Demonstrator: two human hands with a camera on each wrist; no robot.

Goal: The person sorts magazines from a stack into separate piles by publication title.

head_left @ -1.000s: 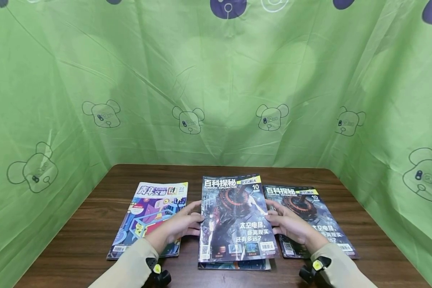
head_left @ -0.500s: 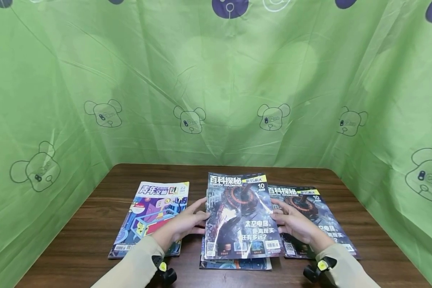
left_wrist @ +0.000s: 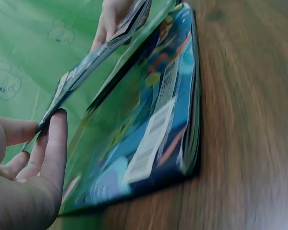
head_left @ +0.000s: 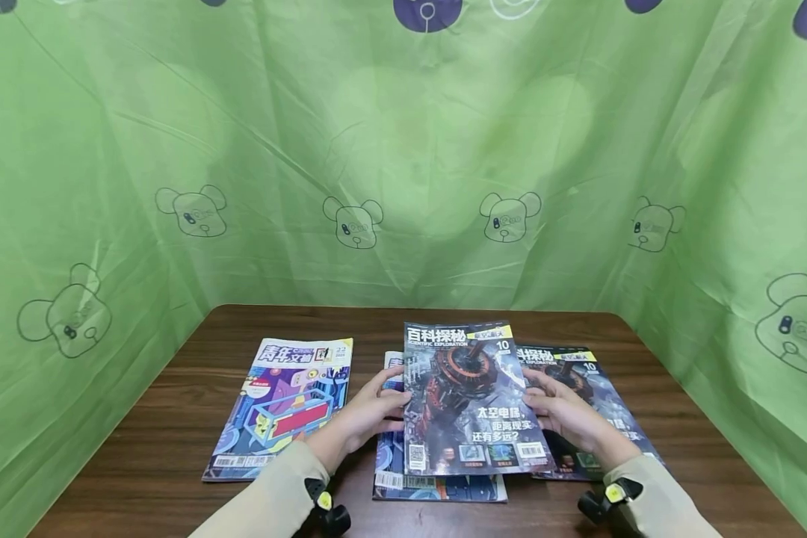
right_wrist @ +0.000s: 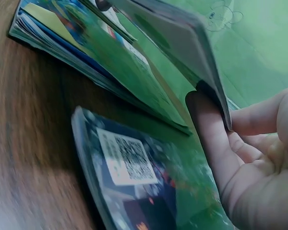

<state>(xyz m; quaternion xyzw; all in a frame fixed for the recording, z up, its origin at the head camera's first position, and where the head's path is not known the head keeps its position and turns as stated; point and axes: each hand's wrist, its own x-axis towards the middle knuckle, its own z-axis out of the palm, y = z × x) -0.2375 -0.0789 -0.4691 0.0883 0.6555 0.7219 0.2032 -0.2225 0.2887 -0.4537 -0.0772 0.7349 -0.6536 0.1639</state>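
A dark-covered magazine with a red-orange machine on its front is held up between both hands. My left hand pinches its left edge, thumb on one face and fingers on the other, as the left wrist view shows. On the opposite edge my right hand pinches it the same way. Below it lies a stack of blue and purple magazines, partly covered in the head view. A magazine with the same dark cover lies on the table to the right, partly behind the right hand.
On the left of the brown wooden table lies a purple and blue magazine, overlapped at its lower right by the left forearm. Green cloth with bear outlines hangs around the back and sides of the table.
The held magazine has moved right, with both hands along with it. More of the middle stack's left side now shows, and the held magazine covers more of the right one.
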